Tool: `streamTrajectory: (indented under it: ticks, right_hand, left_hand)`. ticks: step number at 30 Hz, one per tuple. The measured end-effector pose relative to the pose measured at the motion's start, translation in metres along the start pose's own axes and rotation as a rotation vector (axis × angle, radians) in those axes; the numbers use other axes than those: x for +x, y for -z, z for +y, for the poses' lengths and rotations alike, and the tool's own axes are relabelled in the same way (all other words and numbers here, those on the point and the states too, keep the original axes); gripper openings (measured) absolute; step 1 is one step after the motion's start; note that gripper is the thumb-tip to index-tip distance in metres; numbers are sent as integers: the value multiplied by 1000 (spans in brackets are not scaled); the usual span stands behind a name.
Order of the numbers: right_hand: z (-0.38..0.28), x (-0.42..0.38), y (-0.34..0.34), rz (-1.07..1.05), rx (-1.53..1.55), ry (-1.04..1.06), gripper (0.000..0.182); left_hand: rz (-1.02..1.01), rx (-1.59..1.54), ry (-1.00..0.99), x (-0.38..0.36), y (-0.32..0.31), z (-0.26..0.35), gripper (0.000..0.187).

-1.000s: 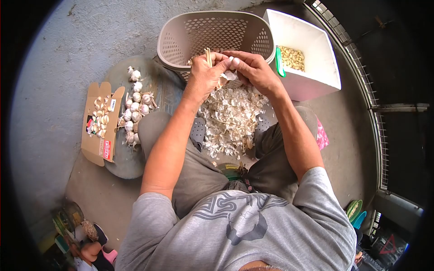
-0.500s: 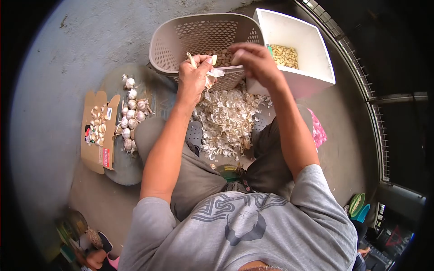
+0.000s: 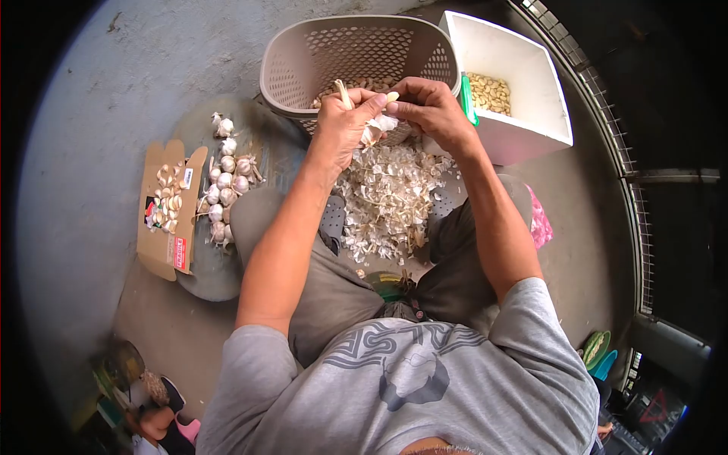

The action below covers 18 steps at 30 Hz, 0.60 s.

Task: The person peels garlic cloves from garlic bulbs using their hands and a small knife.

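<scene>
My left hand (image 3: 339,136) is closed around a partly broken garlic bulb (image 3: 374,130), its dry stem (image 3: 343,94) sticking up past the fingers and loose papery skin hanging below. My right hand (image 3: 438,114) meets it, thumb and fingers pinched on a pale garlic clove (image 3: 392,97) at the left fingertips. Both hands are over the near rim of a tall perforated basket (image 3: 282,76) with many cloves (image 3: 371,83) inside. Beneath them, a heap of garlic skins (image 3: 387,197) covers the floor between my feet.
A white box (image 3: 523,57) holding peeled cloves (image 3: 489,94) stands right of the basket, a green object (image 3: 468,102) at its edge. Left are whole garlic bulbs (image 3: 225,180) on a round surface and a cardboard box (image 3: 176,265) of cloves. A pink bag (image 3: 540,224) lies right.
My right hand has come back from over the basket's right side to the garlic in my left hand. The view has shifted slightly.
</scene>
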State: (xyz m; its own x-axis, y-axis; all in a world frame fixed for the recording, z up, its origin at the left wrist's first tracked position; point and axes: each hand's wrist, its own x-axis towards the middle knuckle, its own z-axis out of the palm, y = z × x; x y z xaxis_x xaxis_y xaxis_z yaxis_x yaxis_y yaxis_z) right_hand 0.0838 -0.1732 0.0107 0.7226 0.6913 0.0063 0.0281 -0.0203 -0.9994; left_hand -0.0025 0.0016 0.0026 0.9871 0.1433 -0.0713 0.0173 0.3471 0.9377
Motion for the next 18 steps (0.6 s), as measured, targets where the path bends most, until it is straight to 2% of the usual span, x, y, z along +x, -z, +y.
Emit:
streamTrajectory:
  ticks: [3, 4, 5, 7, 10, 11, 13, 15, 18]
  right_hand:
    - [-8, -2, 5, 38, -23, 57, 14]
    - [-9, -3, 13, 138, 58, 4, 12]
    - [-3, -1, 31, 148, 175, 109, 20]
    - [-9, 2, 59, 359, 722, 168, 32]
    - [23, 11, 83, 531, 712, -12, 44]
    - [47, 16, 93, 301, 836, 7, 51]
    - [25, 13, 46, 367, 741, -23, 57]
    - [21, 12, 22, 154, 833, 16, 60]
    - [0, 6, -18, 81, 867, -25, 63]
  left_hand:
    - [-9, -26, 16, 0, 0, 2, 23]
    - [40, -47, -12, 2, -3, -2, 24]
    - [41, -46, -9, 3, -2, -4, 24]
    - [46, -43, -5, 4, -3, 0, 25]
    - [13, -1, -5, 0, -7, 2, 24]
    - [7, 88, -30, -1, -10, 3, 24]
    - [10, 264, -83, -3, -15, 3, 24]
    - [2, 353, -128, -5, -18, -2, 23]
    - [24, 474, -263, -6, -20, -6, 22]
